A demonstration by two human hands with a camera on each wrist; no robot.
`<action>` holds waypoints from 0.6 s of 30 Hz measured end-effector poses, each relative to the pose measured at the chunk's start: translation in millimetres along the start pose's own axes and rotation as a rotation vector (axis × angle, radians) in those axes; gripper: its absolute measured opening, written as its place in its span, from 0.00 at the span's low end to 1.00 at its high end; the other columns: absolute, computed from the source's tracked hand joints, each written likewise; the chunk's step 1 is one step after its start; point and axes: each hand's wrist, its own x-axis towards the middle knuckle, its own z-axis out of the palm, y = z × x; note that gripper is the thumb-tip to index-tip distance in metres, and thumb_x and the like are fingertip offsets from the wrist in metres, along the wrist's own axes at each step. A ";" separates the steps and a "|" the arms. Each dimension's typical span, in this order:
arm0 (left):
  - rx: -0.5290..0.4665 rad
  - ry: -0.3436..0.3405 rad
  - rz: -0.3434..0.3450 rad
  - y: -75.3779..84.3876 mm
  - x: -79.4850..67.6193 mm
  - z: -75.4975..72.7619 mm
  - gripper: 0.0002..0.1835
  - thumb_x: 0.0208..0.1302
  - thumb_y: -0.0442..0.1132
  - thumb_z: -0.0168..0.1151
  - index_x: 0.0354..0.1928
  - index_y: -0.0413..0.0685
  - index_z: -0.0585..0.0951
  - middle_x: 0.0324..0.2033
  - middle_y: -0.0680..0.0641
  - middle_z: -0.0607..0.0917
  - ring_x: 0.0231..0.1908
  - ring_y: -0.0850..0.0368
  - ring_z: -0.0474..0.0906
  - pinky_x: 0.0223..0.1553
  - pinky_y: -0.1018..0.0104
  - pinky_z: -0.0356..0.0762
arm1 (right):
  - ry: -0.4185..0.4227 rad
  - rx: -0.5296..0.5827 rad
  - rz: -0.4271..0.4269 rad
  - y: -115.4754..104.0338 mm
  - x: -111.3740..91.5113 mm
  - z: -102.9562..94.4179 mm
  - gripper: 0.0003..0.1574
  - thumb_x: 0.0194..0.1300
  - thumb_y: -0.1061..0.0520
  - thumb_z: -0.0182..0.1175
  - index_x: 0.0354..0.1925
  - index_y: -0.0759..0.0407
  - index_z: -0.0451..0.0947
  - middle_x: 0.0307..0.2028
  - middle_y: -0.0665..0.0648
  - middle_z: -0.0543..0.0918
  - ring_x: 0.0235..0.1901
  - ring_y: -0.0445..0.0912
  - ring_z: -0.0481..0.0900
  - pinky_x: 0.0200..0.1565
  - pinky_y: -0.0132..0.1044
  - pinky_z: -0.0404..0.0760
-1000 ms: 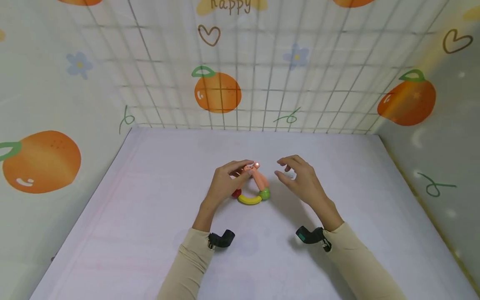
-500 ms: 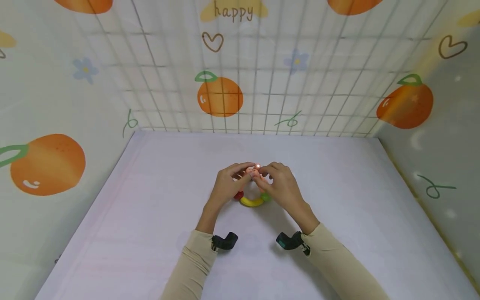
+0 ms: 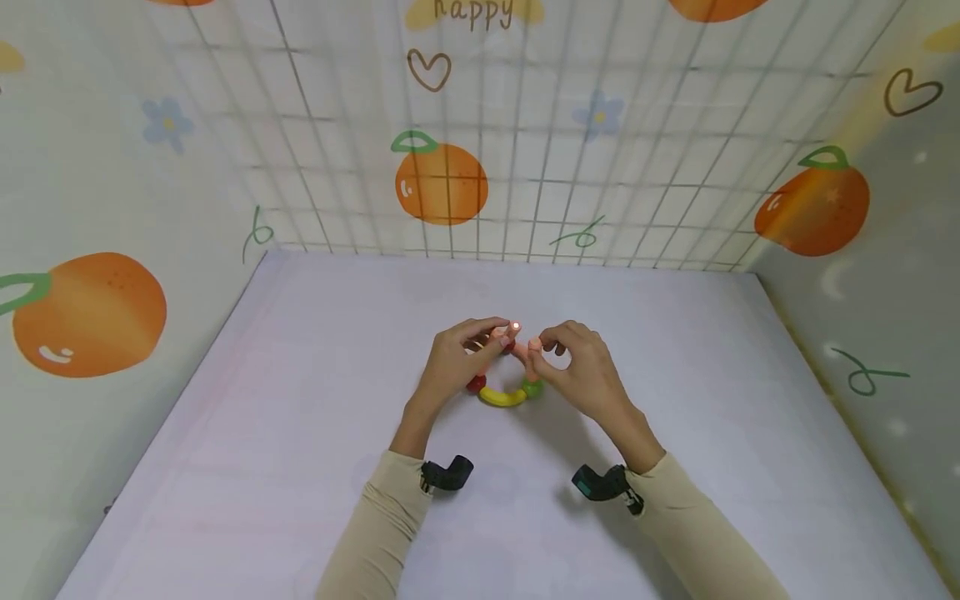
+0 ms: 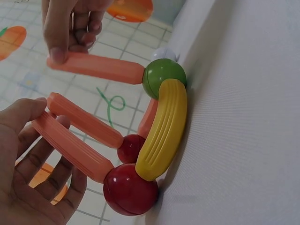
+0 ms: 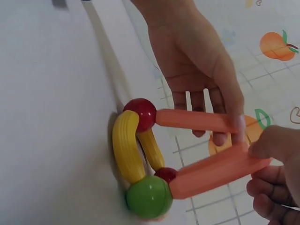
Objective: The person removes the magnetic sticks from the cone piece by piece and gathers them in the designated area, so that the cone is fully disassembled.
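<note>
A small frame of ribbed sticks and glossy balls stands on the table between the hands. Its base shows a curved yellow stick (image 4: 164,131) joining a red ball (image 4: 131,190) to a green ball (image 4: 164,78), with a second red ball (image 5: 166,174) farther back. My left hand (image 3: 453,362) pinches the upper end of an orange stick (image 4: 72,147) that slants up from the nearer red ball. Another orange stick (image 4: 84,119) rises from the farther red ball, its tip right at the left fingers. My right hand (image 3: 581,371) pinches the top of the orange stick (image 5: 211,171) on the green ball.
A pale ball (image 4: 164,55) shows behind the green ball in the left wrist view. The white table (image 3: 337,358) is bounded by a gridded back curtain (image 3: 517,150) printed with oranges, and by side walls. Black wrist cameras (image 3: 448,473) sit on both sleeves.
My right hand came in empty from the right, met the left hand at the stick tops, then pinched one orange stick and drew its top rightward. The left hand stayed nearly in place.
</note>
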 end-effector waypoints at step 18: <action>0.035 0.017 -0.029 3.9 -0.5 -0.2 0.15 0.67 0.52 0.67 0.53 0.63 0.86 0.43 0.61 0.85 0.39 0.59 0.82 0.42 0.61 0.81 | -0.028 0.035 0.048 23.0 -30.0 -31.5 0.11 0.57 0.60 0.71 0.41 0.53 0.83 0.34 0.48 0.80 0.36 0.44 0.76 0.39 0.45 0.72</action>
